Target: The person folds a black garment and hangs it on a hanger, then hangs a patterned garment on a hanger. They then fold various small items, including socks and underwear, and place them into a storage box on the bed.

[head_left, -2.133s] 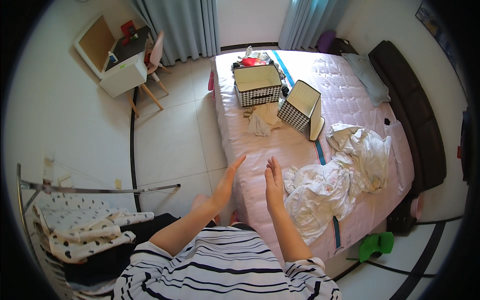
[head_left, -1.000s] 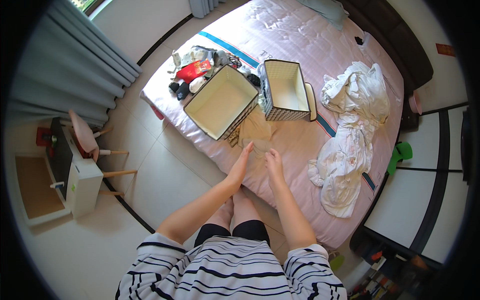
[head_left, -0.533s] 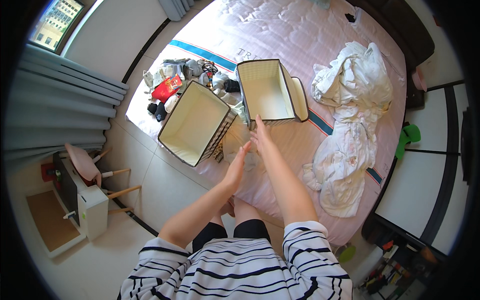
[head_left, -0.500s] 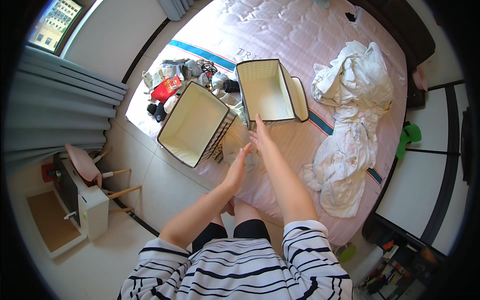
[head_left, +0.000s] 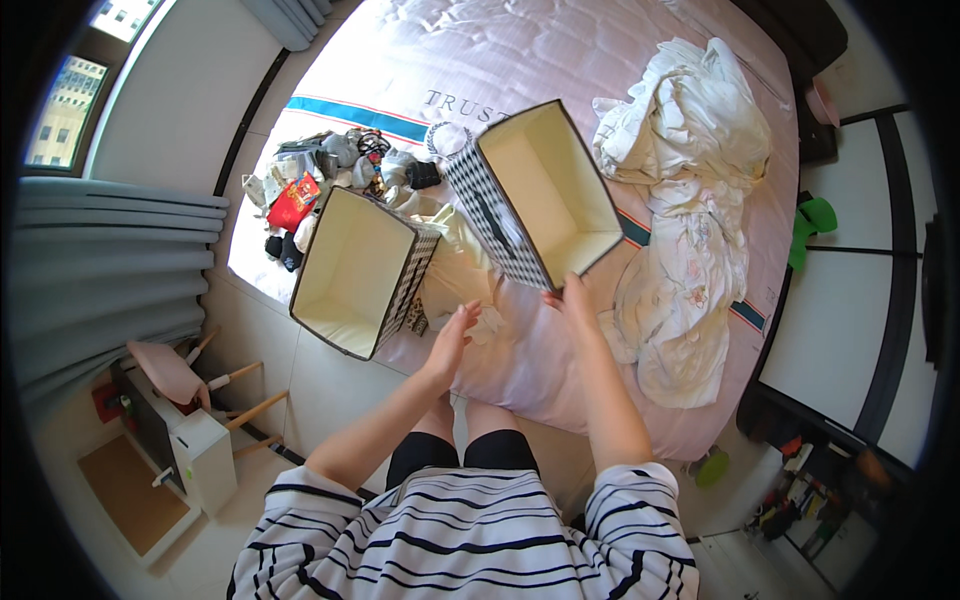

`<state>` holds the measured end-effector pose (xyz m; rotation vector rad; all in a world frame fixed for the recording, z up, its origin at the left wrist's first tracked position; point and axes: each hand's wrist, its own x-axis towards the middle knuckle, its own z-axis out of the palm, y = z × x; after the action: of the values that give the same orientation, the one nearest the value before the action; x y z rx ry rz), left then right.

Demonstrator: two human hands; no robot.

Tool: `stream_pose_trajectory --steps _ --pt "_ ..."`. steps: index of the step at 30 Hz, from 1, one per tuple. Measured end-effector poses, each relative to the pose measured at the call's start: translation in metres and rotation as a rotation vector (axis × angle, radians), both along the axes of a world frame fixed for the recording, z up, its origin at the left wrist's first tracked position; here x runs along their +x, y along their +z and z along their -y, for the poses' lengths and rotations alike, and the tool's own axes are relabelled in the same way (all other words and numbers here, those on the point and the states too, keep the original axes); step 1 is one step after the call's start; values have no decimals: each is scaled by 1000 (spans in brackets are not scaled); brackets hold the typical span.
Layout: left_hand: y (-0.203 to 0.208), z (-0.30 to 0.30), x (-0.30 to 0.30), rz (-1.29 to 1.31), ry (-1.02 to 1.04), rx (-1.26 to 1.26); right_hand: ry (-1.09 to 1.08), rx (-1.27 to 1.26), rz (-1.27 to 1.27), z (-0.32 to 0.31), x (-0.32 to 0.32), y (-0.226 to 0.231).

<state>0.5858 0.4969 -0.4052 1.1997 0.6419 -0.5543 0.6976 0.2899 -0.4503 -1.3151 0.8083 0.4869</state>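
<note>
A fabric storage box [head_left: 497, 225] with black-and-white checked sides and a cream lining stands tilted and turned on the bed. My right hand [head_left: 574, 300] grips its near lower corner, with the fingers at the rim. My left hand [head_left: 455, 338] is held out with nothing in it, fingers extended, above the near edge of the bed. Left of that hand is a second matching box [head_left: 352, 270], its cream inside facing up. Pale yellowish cloth [head_left: 462, 265] lies between the two boxes.
Socks and small garments [head_left: 345, 155] are heaped at the bed's left, with a red packet [head_left: 293, 202] among them. Crumpled white bedding [head_left: 690, 230] covers the right part of the mattress [head_left: 540, 350]. A pink chair [head_left: 168, 372] and a white cabinet [head_left: 203, 455] stand at left.
The right box has turned and tipped, showing its checked side. My right hand has moved right onto its corner. My hands have drawn apart, and the view has shifted.
</note>
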Motion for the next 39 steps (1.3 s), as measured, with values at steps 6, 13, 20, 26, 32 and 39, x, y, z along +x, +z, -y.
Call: stream_pose_trajectory --steps 6,13,20,26,32,39 --pt "-9 -4 26 -89 76 -26 166 -296 115 89 -58 47" --pt "-12 17 40 -171 55 -110 390 -497 46 101 -83 59" --pt "25 35 59 -87 5 41 567 -843 244 118 -60 111" --pt "-8 45 26 -13 -43 57 455 -715 350 150 -91 69" --pt "-82 45 -22 -282 -284 120 616 -806 30 152 -149 -17" --pt "-113 43 -55 -98 -338 238 518 -818 31 150 -182 -39"
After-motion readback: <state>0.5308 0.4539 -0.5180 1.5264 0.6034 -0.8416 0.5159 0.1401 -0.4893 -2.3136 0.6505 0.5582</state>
